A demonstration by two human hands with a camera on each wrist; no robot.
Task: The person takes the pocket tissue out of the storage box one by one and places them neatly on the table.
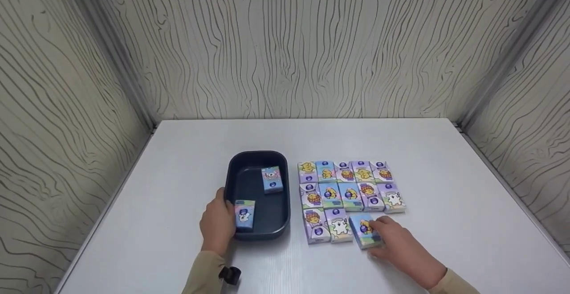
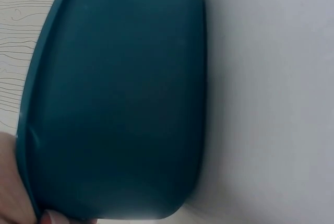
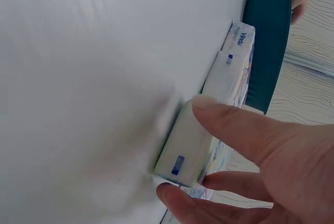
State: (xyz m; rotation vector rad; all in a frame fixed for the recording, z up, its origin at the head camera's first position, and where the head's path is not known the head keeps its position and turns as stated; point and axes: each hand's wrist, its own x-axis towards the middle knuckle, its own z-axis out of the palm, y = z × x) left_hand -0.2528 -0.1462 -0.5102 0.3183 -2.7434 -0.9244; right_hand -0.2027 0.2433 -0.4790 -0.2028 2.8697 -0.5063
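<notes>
With the thumb at the rim, my left hand grips the left side of a dark teal plastic basin. Its outer wall fills much of the left wrist view. Inside lie two small tissue packs, one near the far right side and one near the front left. My right hand holds a blue tissue pack, slightly tilted at the front right of a block of packs. Thumb and fingers sit around this pack in the right wrist view.
Several cartoon-printed tissue packs lie in rows right of the basin, close together. They stand on a white table. Wood-patterned panels enclose the back and both sides, with grey metal posts in the corners.
</notes>
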